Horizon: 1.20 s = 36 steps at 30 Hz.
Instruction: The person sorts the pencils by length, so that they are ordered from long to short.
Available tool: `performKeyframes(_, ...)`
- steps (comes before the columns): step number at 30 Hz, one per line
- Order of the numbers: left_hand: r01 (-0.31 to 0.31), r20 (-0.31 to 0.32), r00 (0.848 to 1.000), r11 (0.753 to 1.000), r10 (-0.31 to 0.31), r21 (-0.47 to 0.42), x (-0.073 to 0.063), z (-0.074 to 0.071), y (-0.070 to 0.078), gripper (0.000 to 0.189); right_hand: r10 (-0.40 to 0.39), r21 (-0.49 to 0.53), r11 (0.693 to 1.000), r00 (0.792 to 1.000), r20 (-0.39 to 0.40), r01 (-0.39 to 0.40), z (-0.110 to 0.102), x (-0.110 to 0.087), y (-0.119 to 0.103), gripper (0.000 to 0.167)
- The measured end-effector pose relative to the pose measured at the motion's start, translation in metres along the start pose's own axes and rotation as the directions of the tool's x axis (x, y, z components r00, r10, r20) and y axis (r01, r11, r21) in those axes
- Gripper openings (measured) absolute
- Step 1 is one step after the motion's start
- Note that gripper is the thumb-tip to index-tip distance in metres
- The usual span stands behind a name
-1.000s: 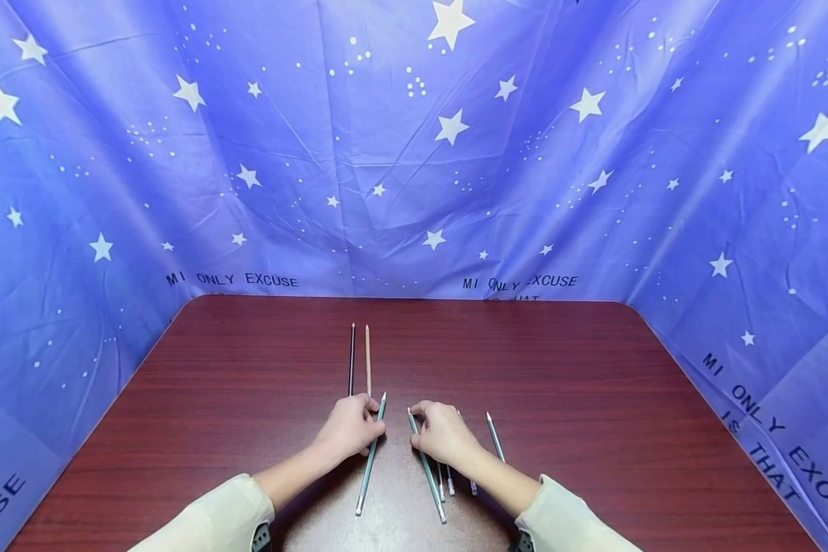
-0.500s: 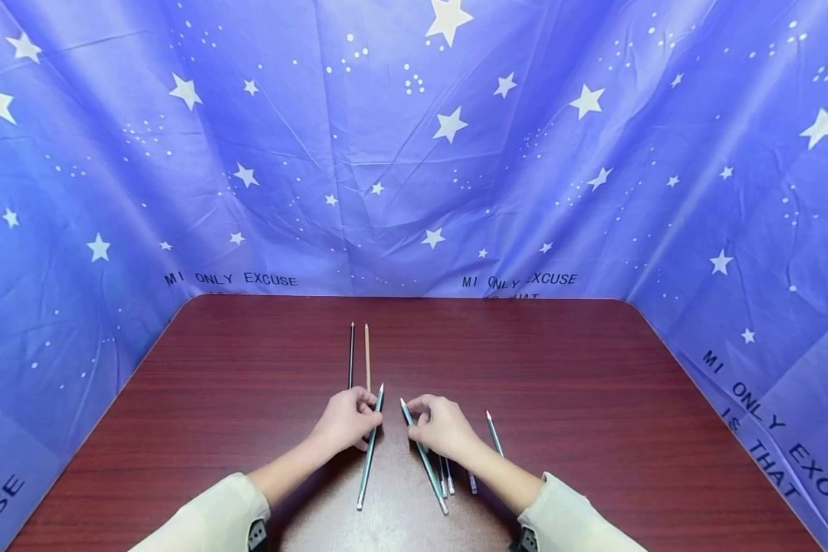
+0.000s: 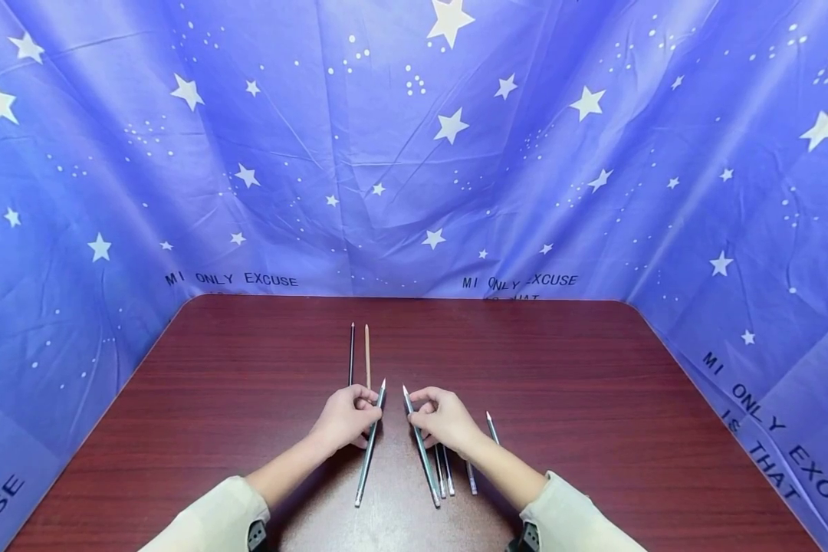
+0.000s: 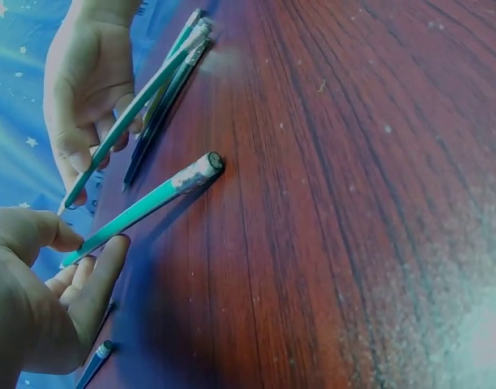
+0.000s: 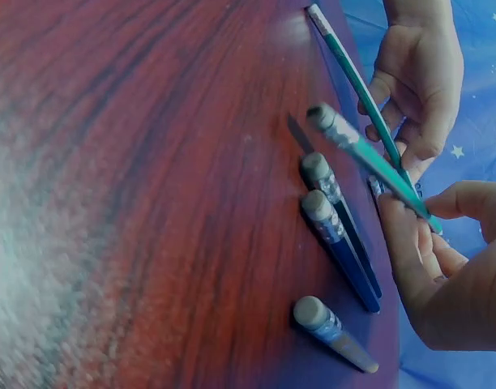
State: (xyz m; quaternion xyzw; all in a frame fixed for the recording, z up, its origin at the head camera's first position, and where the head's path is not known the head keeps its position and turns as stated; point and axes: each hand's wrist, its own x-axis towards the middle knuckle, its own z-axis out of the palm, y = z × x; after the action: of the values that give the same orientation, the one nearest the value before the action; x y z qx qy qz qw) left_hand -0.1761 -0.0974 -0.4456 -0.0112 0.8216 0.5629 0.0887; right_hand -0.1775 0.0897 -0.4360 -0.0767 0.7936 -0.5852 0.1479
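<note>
My left hand (image 3: 345,418) pinches a green pencil (image 3: 368,471) between thumb and fingers, point toward the far side and eraser end toward me. In the left wrist view, that pencil's eraser end (image 4: 198,172) hangs close over the table. My right hand (image 3: 448,420) pinches a second green pencil (image 3: 424,464), tilted the opposite way. The right wrist view shows its eraser end (image 5: 333,126) nearest the camera, above other pencils. A gap separates the two held pencils. Beyond my left hand lie a black pencil (image 3: 351,356) and a tan pencil (image 3: 368,356), their near ends hidden.
Several more pencils (image 3: 448,479) lie beneath and beside my right hand and forearm, partly covered. One pencil (image 3: 492,427) points away to the right of that wrist. The dark red wooden table (image 3: 559,360) meets a blue star-printed curtain (image 3: 386,153) at the back and sides.
Both hands and their green pencils have moved slightly away from me and up. The right-hand pencil has swung a little more upright in the head view. The other pencils stay put.
</note>
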Motion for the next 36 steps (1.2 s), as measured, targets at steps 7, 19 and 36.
performKeyframes(7,0.024,-0.007,1.0,0.99,-0.025,-0.14,0.003,0.002,0.0,0.025,-0.031,0.136,0.99,0.999,-0.005,0.032,-0.005,0.001,0.002,0.037)
performKeyframes(19,0.015,-0.046,0.999,0.96,-0.029,-0.278,0.006,0.004,0.009,0.029,0.091,0.221,0.972,0.995,-0.051,-0.078,-0.009,0.007,-0.013,0.042)
performKeyframes(36,0.025,-0.047,0.998,0.939,-0.044,-0.342,0.009,0.007,0.017,0.035,0.101,0.305,0.95,0.992,-0.082,-0.071,-0.017,0.018,-0.009,0.045)
